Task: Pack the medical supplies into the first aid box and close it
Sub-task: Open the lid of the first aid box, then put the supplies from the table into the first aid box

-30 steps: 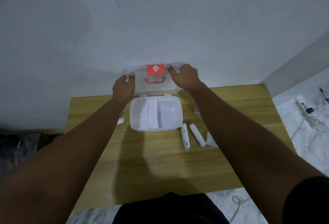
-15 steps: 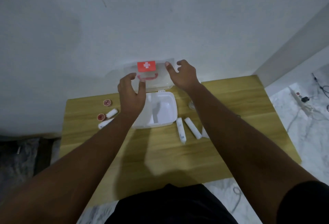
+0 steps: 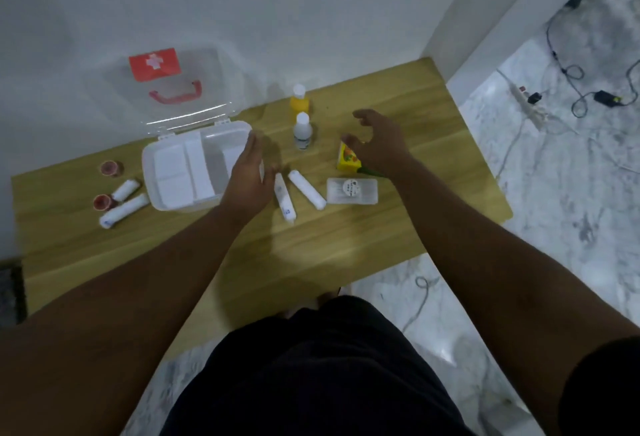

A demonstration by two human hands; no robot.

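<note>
Nearest you, low in the frame, your dark shorts fill the bottom centre, with both forearms reaching up from the lower corners over the wooden table.

Your left hand sits mid-frame, fingers straight and together, holding nothing, over the right edge of the box. Just right of it lie two white rolls, side by side and apart from each other. Right of those is a clear flat case.

Your right hand hovers right of centre, fingers spread and curled, empty, just above a yellow carton; you cannot tell whether it touches it.

The box is open at centre left, white inside with dividers, its clear lid standing up against the wall with a red cross label and a red handle. Left of the box lie two more white rolls and two small red-capped items.

Farther up, above the hands, a white bottle stands in front of a yellow bottle. At the upper right, cables lie on the marble floor.
</note>
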